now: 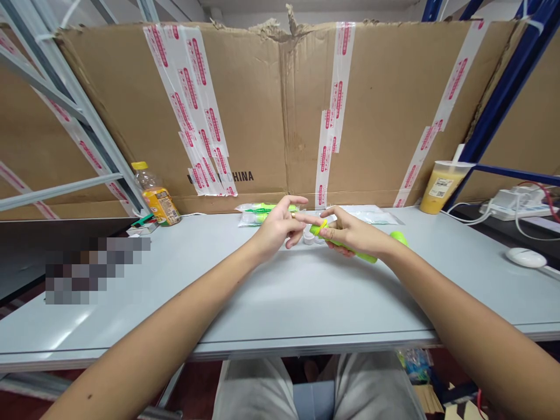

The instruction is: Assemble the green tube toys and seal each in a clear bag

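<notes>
My right hand (345, 232) is wrapped around a lime-green brush (366, 256), its handle slanting down to the right under the palm. Yellow-green bristles (318, 227) stick out at the brush's left end. My left hand (282, 224) holds nothing; its index finger stretches to the bristles and appears to touch them, with the other fingers loosely bent apart. Small white round pieces (308, 238) lie on the table just below the fingers. Another lime-green rounded piece (399, 237) shows behind my right wrist, and its kind is hidden.
Behind my hands lie a green-printed plastic packet (249, 218) and a clear bag (378, 214), against a taped cardboard wall (262, 105). A juice bottle (157, 195) stands left; a drink cup (441, 186), power strip (516, 201) and white mouse (525, 257) are right on the grey table (306, 309).
</notes>
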Demonstrator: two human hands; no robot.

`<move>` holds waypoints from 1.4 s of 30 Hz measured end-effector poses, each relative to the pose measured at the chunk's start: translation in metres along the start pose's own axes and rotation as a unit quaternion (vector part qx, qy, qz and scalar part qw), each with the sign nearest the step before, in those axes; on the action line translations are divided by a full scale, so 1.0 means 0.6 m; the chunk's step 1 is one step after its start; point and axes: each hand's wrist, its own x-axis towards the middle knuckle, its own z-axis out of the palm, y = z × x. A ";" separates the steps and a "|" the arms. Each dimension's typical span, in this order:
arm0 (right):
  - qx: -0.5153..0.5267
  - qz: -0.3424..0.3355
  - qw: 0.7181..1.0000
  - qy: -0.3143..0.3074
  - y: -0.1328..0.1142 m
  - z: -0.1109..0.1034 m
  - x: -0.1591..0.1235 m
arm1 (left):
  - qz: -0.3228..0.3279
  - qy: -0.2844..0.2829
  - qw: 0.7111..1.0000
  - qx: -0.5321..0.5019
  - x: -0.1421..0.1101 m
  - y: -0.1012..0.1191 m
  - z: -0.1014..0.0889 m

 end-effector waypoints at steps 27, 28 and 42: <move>0.216 -0.067 0.972 0.064 0.009 -0.030 0.005 | 0.145 0.119 0.957 0.223 0.000 -0.032 -0.006; 0.225 -0.074 0.971 0.034 0.007 -0.029 0.002 | 0.150 0.128 0.953 0.230 0.002 -0.037 -0.008; 0.446 0.029 0.889 -0.098 -0.002 0.034 0.013 | 0.372 0.154 0.819 0.409 -0.003 -0.041 0.014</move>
